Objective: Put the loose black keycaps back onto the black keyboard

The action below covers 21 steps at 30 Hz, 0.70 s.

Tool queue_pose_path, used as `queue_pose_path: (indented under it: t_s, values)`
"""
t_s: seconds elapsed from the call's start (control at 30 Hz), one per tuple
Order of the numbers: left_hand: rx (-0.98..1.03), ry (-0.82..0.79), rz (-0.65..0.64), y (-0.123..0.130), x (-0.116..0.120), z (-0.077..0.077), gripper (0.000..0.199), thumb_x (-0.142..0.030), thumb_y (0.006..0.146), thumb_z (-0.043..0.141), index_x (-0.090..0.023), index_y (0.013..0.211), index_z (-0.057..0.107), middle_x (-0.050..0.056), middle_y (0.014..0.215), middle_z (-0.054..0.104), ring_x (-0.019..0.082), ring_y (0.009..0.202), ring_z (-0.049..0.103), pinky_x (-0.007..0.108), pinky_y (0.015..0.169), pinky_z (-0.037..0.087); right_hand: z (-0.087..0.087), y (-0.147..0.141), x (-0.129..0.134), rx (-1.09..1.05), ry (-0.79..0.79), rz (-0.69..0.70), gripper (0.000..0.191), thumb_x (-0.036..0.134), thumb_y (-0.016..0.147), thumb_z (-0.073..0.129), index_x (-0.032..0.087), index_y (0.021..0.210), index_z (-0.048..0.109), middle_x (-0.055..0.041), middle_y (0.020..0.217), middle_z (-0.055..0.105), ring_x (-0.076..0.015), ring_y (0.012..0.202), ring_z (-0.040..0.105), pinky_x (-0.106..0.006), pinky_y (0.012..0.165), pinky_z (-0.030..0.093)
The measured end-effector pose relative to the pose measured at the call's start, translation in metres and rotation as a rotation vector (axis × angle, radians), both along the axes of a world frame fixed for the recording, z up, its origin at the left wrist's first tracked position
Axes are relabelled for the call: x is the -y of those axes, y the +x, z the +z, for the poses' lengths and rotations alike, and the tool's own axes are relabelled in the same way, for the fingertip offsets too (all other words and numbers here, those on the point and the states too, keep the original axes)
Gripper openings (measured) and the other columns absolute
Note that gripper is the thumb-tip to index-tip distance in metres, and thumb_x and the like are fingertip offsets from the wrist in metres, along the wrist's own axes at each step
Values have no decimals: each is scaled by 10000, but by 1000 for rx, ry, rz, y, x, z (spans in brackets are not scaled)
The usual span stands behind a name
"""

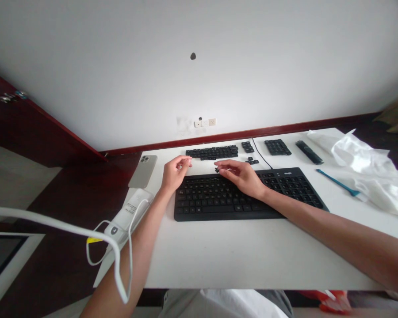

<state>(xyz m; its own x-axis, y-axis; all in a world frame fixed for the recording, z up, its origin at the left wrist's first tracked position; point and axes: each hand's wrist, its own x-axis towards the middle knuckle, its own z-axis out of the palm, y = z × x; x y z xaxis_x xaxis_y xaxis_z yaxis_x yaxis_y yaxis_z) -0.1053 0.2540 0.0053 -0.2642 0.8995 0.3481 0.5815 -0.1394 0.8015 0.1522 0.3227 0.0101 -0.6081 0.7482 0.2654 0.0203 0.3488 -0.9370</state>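
Observation:
A black keyboard (215,216) lies on the white table in front of me, with empty key positions showing in its number pad area at the right. My left hand (177,173) is over its upper left corner, thumb and fingertips pinched together; whatever may be between them is too small to make out. Above the keyboard's top edge, my right hand (242,175) has a small black keycap (216,169) at its thumb and index fingertips. Behind the keyboard lie loose black keycaps in groups: a long block (215,152), a small block (247,147) and a number pad block (277,147).
A phone (143,171) and a white power strip (132,210) with its cord lie at the left edge. To the right are a black wrapped strip (308,152), a blue tool (338,182) and crumpled white plastic (361,152). The keyboard cable (262,154) runs backward.

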Motion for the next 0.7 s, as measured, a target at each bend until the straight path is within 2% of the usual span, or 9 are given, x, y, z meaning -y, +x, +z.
queue_pose_path:
  t_s: [0.07,0.17,0.27,0.4,0.53,0.7]
  values:
    - [24,-32,60,-10,-5,-10,260,-410,959,604,-198,1004,747,34,811,771,170,751,705,268,721,514,0,1,-6,-11,-62,-26,418,492,920,695,192,1202,766,-92,1110,785,-220,936,719,-384,875,588]
    - [13,-42,71,-14,-8,-19,206,-343,947,599,-204,982,747,22,800,762,164,732,688,263,704,499,3,2,-11,22,-116,-46,436,520,906,698,200,1191,781,-69,990,783,-189,802,675,-366,807,563]
    - [-28,-32,81,-12,-8,-19,170,-302,929,611,-219,961,755,21,865,771,156,725,655,266,700,489,5,3,-12,16,-148,-38,431,519,896,705,196,1170,782,-52,927,764,-172,769,645,-349,781,545]
    - [-66,-8,118,-10,-8,-17,139,-241,907,618,-227,928,754,22,968,770,140,706,606,272,717,494,4,1,-7,-11,-134,-34,393,501,895,718,193,1132,773,-75,1034,777,-194,852,685,-367,832,570]
    - [-99,25,140,-11,-8,-19,148,-180,889,611,-220,936,746,31,1034,738,126,712,587,267,728,501,2,-2,12,42,61,36,308,410,918,728,200,1141,747,-79,1079,778,-215,934,726,-375,888,598]
    - [-133,38,166,-11,-8,-20,172,-145,874,614,-220,956,745,37,1056,704,126,729,578,267,732,506,0,-5,35,162,452,286,159,271,989,649,233,1097,759,-56,1116,771,-206,1039,728,-362,966,589]
